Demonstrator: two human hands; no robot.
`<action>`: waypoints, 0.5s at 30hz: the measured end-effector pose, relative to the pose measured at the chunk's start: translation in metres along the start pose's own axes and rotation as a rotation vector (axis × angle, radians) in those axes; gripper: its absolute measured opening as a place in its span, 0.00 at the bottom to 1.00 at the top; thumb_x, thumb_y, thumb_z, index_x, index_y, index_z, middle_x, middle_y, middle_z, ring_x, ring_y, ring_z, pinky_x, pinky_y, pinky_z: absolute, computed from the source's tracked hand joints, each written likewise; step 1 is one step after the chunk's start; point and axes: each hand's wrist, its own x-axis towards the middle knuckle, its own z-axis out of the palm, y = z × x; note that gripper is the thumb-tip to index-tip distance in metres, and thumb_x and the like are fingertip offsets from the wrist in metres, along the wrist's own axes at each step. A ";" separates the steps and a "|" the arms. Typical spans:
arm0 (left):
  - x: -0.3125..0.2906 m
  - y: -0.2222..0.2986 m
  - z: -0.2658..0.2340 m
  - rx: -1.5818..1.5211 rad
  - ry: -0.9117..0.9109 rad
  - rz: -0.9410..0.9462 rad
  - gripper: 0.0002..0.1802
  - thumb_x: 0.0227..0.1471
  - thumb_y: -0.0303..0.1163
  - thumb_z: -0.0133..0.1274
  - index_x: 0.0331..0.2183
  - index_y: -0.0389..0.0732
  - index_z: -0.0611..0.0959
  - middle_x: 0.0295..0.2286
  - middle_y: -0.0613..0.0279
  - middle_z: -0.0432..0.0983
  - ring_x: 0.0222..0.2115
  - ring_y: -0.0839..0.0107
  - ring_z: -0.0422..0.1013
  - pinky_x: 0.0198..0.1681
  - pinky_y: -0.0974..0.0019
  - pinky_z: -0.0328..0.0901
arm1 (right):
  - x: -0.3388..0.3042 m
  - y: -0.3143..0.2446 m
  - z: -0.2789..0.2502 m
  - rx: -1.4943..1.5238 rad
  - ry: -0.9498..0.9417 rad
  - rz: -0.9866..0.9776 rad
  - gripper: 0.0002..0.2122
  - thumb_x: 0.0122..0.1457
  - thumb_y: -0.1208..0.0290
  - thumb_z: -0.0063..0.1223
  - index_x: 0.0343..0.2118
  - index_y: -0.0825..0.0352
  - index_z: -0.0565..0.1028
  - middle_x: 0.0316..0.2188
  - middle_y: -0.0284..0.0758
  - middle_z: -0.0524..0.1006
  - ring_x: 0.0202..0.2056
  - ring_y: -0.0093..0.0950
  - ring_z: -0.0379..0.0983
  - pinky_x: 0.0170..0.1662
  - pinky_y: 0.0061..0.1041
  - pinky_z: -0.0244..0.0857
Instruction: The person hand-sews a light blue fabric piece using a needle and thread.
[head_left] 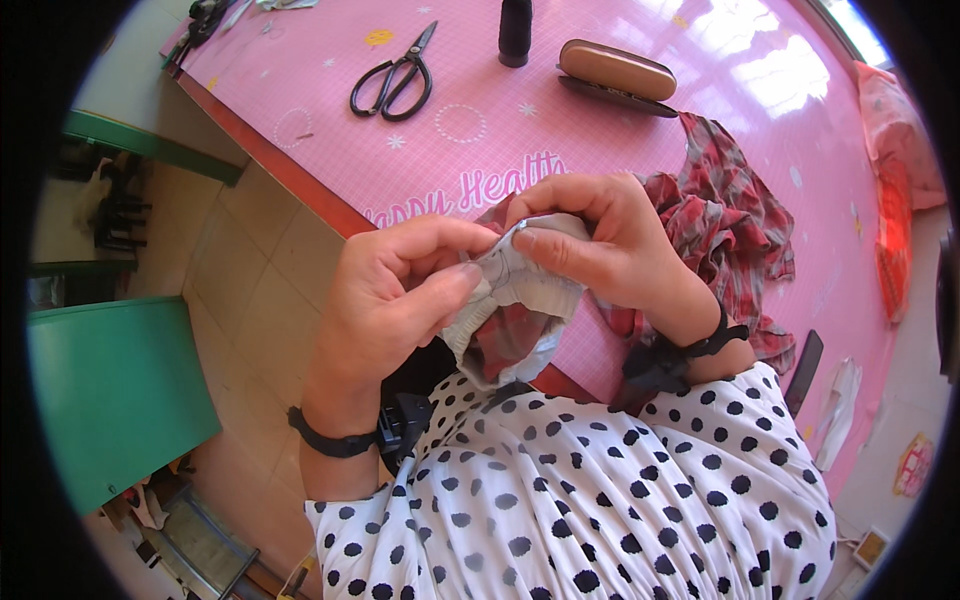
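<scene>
My left hand (390, 285) and my right hand (615, 240) meet over the table's near edge, both pinching the rim of a pale, gathered fabric band (535, 288). The band forms a loop, with red plaid cloth showing inside it. A dark thread-like line runs along the pinched rim. Whether a needle is between my right fingertips is too small to tell. More of the red and grey plaid cloth (715, 240) lies crumpled on the table to the right of my right hand, partly hidden behind it.
On the pink table cover (300, 75) lie black-handled scissors (400, 85), a black cylinder (515, 35) and a brown oblong case (618, 75). At right are a dark flat bar (804, 370), a white strip (842, 405) and an orange-pink bag (895, 150). A green surface (120, 390) stands left.
</scene>
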 end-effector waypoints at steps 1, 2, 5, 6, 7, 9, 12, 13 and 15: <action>0.000 -0.001 0.000 0.002 -0.004 0.003 0.11 0.52 0.20 0.48 0.39 0.31 0.79 0.18 0.72 0.69 0.16 0.89 0.59 0.18 0.82 0.52 | 0.000 0.000 -0.001 0.025 -0.017 0.011 0.08 0.52 0.73 0.58 0.32 0.72 0.77 0.24 0.33 0.77 0.28 0.16 0.70 0.32 0.19 0.66; 0.001 -0.002 0.000 -0.009 -0.009 0.004 0.11 0.52 0.20 0.48 0.39 0.31 0.79 0.18 0.72 0.69 0.15 0.89 0.59 0.18 0.82 0.52 | 0.000 0.000 -0.001 0.041 -0.017 0.018 0.08 0.52 0.73 0.58 0.32 0.73 0.77 0.24 0.32 0.77 0.28 0.15 0.70 0.32 0.19 0.66; 0.003 -0.003 0.000 -0.031 -0.019 0.006 0.11 0.52 0.20 0.48 0.39 0.31 0.79 0.17 0.73 0.68 0.14 0.88 0.58 0.17 0.82 0.52 | 0.001 0.002 -0.001 0.074 -0.017 0.024 0.08 0.52 0.73 0.58 0.32 0.73 0.77 0.23 0.32 0.76 0.27 0.15 0.69 0.31 0.18 0.65; 0.003 -0.003 0.000 -0.031 -0.020 0.006 0.11 0.51 0.20 0.48 0.39 0.31 0.79 0.17 0.72 0.68 0.14 0.88 0.58 0.17 0.82 0.52 | 0.001 0.002 -0.002 0.076 -0.017 0.016 0.09 0.52 0.73 0.58 0.32 0.73 0.77 0.23 0.31 0.76 0.27 0.15 0.68 0.31 0.18 0.65; 0.003 -0.003 0.000 -0.032 -0.020 0.006 0.11 0.51 0.20 0.48 0.38 0.31 0.79 0.17 0.72 0.68 0.14 0.88 0.58 0.17 0.82 0.52 | 0.001 0.003 -0.002 0.078 -0.018 0.008 0.09 0.52 0.73 0.58 0.31 0.73 0.77 0.23 0.31 0.76 0.27 0.15 0.68 0.31 0.18 0.65; 0.003 -0.003 -0.001 -0.031 -0.025 0.015 0.11 0.51 0.19 0.48 0.38 0.31 0.79 0.17 0.72 0.68 0.14 0.88 0.58 0.17 0.82 0.52 | 0.001 0.004 -0.002 0.105 -0.030 0.033 0.09 0.52 0.72 0.58 0.32 0.74 0.77 0.23 0.31 0.75 0.27 0.14 0.68 0.31 0.18 0.65; 0.003 -0.003 -0.002 -0.038 -0.033 0.019 0.11 0.51 0.19 0.49 0.38 0.31 0.79 0.17 0.72 0.68 0.14 0.88 0.58 0.17 0.82 0.52 | 0.001 0.004 -0.003 0.137 -0.037 0.065 0.09 0.52 0.73 0.59 0.32 0.74 0.77 0.23 0.30 0.75 0.27 0.14 0.67 0.30 0.17 0.64; 0.003 -0.003 -0.002 -0.042 -0.035 0.019 0.11 0.50 0.19 0.49 0.38 0.31 0.79 0.17 0.72 0.68 0.14 0.88 0.58 0.17 0.82 0.52 | 0.001 0.004 -0.003 0.147 -0.037 0.074 0.09 0.52 0.73 0.59 0.32 0.74 0.77 0.23 0.29 0.75 0.27 0.14 0.67 0.30 0.17 0.64; 0.004 -0.003 -0.003 -0.041 -0.044 0.019 0.11 0.50 0.19 0.49 0.38 0.31 0.79 0.17 0.72 0.68 0.14 0.88 0.59 0.17 0.82 0.52 | 0.001 0.005 -0.004 0.178 -0.054 0.088 0.09 0.52 0.73 0.59 0.32 0.74 0.77 0.24 0.29 0.75 0.27 0.14 0.67 0.30 0.17 0.64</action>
